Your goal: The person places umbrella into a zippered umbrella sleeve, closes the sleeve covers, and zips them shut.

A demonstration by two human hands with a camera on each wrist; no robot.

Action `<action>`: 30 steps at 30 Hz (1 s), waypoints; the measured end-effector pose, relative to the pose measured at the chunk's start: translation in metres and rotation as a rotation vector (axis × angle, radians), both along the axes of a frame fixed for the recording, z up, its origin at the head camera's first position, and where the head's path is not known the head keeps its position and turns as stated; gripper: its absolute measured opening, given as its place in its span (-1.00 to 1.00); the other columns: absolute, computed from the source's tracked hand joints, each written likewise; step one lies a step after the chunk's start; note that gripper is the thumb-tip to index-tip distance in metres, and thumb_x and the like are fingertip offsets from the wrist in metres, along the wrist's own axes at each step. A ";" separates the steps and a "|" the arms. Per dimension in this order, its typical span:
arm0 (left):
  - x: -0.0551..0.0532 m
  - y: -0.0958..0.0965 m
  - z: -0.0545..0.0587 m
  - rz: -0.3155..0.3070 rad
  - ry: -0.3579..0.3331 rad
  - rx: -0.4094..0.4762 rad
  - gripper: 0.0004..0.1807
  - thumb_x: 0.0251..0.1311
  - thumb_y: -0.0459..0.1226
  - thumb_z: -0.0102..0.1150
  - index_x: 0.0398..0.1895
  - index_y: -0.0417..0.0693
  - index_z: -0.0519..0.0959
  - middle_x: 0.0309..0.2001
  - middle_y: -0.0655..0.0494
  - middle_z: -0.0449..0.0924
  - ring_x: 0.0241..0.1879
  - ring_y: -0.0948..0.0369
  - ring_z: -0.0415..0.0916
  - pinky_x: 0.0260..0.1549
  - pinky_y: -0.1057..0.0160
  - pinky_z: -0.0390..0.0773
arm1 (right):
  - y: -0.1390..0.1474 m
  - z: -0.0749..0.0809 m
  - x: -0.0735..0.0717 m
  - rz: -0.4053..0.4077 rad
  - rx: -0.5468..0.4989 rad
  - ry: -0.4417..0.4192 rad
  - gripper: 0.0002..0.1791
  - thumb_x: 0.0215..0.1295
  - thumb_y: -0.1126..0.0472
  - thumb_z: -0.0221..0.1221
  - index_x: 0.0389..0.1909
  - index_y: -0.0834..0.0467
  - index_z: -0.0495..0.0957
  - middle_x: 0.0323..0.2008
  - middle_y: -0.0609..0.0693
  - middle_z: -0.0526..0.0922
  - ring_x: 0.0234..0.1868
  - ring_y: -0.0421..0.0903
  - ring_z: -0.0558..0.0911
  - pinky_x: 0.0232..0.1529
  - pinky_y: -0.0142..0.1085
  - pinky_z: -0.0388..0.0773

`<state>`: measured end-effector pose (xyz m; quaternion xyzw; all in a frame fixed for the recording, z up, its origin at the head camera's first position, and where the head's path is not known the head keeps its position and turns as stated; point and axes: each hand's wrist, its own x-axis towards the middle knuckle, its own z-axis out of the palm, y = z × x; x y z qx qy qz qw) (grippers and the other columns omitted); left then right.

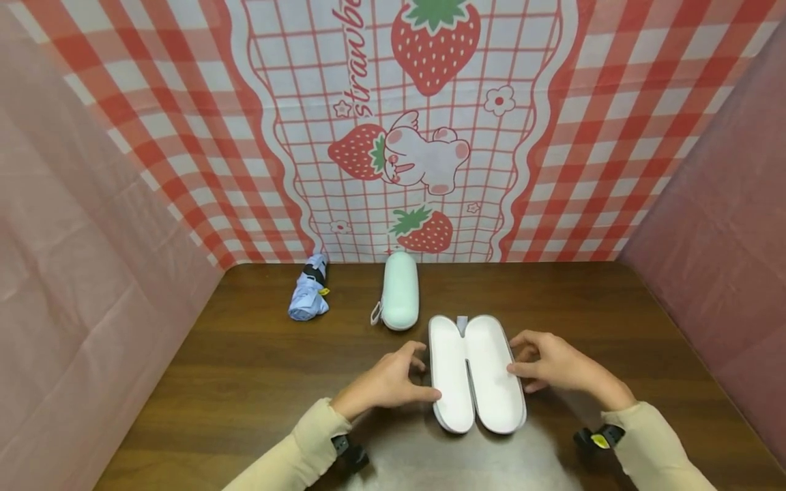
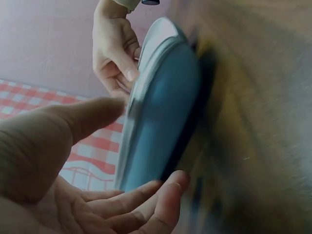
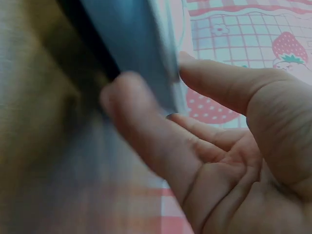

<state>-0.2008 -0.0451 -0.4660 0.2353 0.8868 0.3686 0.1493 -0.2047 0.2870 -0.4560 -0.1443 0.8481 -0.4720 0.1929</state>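
An unfolded glasses case, white inside with a blue-grey shell, lies with its two long halves side by side. At its left edge is my left hand; the thumb touches the rim, and the other fingers extend loosely beside the shell. On the opposite side, my right hand pinches the right half, thumb over the rim and fingers curled against the outer side. The right wrist view shows this hand close to the shell, partly blurred.
A mint-green zipped case with a wrist loop lies behind the unfolded one. Farther left is a folded light-blue umbrella. The brown wooden table meets a strawberry-print cloth at the back, with pink cloth on both sides.
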 end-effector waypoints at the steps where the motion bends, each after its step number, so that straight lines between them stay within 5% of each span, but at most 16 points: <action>1: -0.002 0.001 0.002 0.009 -0.007 -0.004 -0.08 0.09 0.03 0.51 0.42 -0.21 0.33 0.04 -0.08 0.73 0.10 -0.02 0.64 0.16 0.04 0.58 | 0.000 0.002 -0.002 0.009 0.016 0.012 -0.36 0.34 0.21 0.36 0.22 0.54 0.35 -0.19 0.22 0.72 -0.28 0.02 0.74 -0.41 -0.20 0.74; 6: -0.011 0.010 0.011 0.043 0.006 0.004 -0.06 0.20 0.07 0.40 0.50 -0.22 0.23 0.12 -0.11 0.69 0.17 -0.04 0.61 0.15 -0.02 0.58 | 0.000 0.010 -0.017 -0.006 0.068 0.083 -0.32 0.39 0.16 0.32 0.32 0.51 0.31 -0.04 0.36 0.69 -0.18 0.02 0.75 -0.38 -0.23 0.74; 13: -0.016 0.026 0.009 0.055 0.092 -0.052 -0.08 0.30 -0.02 0.34 0.56 -0.25 0.15 0.33 -0.23 0.51 0.31 -0.04 0.51 0.25 -0.01 0.54 | -0.010 0.004 -0.036 0.017 0.065 0.110 -0.32 0.48 0.28 0.19 0.49 0.44 0.18 0.33 0.56 0.37 0.13 0.26 0.65 -0.28 -0.20 0.76; 17: -0.015 0.025 0.005 0.036 0.102 -0.065 -0.12 0.31 -0.11 0.34 0.55 -0.29 0.16 0.42 -0.27 0.41 0.37 -0.07 0.44 0.31 -0.02 0.50 | -0.014 0.001 -0.035 0.024 0.068 0.111 -0.38 0.47 0.35 0.15 0.45 0.45 0.23 0.29 0.56 0.40 0.16 0.31 0.62 -0.30 -0.20 0.75; 30: -0.002 0.002 0.005 0.013 0.038 -0.022 -0.15 0.13 -0.18 0.49 0.41 -0.28 0.29 0.19 -0.33 0.60 0.22 -0.11 0.58 0.17 -0.04 0.59 | -0.024 -0.004 -0.018 0.022 -0.049 0.018 -0.39 0.43 0.39 0.19 0.42 0.47 0.25 0.28 0.57 0.39 0.15 0.31 0.60 -0.26 -0.14 0.76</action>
